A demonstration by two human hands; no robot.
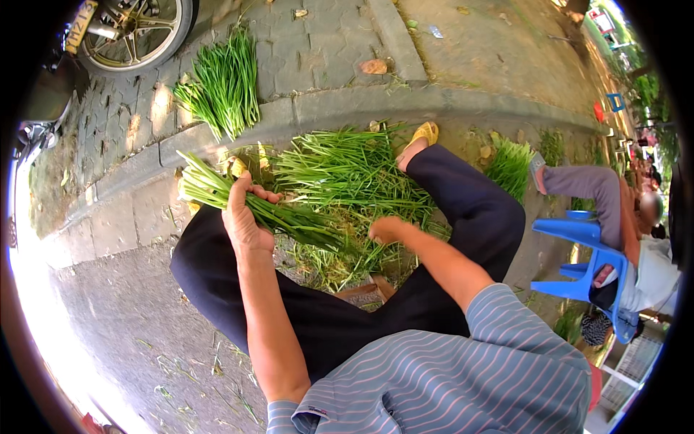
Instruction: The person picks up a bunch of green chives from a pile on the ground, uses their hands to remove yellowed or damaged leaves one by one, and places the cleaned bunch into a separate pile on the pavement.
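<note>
My left hand [246, 214] grips a bunch of long, flat green leaves, apparently garlic chives [298, 221]. Their pale stem ends point up and left, and the dark leaf tips hang toward my right hand. Curled and blurred, my right hand [389, 230] is just right of those tips, over loose leaf trimmings [325, 266]. Whether anything is inside its fingers cannot be made out. Beyond both hands, a large pile of chives [341, 168] lies on the ground between my legs.
A neat chive bundle [230, 81] rests on the paving beyond the stone kerb [325, 108], near a motorcycle wheel [133, 32]. Another bundle [509, 165] lies past my right leg. Further right, a person [580, 184] sits by a blue plastic chair [583, 271]. Wood [358, 293] shows below me.
</note>
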